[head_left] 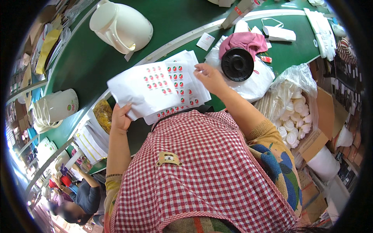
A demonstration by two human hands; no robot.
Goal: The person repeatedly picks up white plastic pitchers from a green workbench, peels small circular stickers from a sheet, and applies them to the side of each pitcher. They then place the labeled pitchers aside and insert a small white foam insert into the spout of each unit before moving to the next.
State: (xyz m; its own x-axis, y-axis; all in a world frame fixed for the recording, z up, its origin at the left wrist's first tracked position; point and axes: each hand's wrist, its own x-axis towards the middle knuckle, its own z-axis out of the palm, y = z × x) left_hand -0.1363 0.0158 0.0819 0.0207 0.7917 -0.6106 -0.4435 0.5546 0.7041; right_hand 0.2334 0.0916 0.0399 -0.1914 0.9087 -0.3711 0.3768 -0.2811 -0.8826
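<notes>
While the left hand (122, 117) pinches printed sheets (134, 91) (dotted red and green) by their lower-left edge over the tabletop (293, 51), the right hand (211, 77) curls at their right edge, grip unclear.

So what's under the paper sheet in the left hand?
More sheets with red-and-green dots peek out at its right and lower edges; the rest beneath is covered.

To your right, a ribbed black plastic disc (237, 65) overlaps a pink cloth (248, 42); farther right, a cardboard carton (326, 112) with a clear plastic liner (297, 73) holds white plastic parts (297, 116). Ahead-left of you, a cream handled jug (130, 27) occupies a green work surface (176, 19).
</notes>
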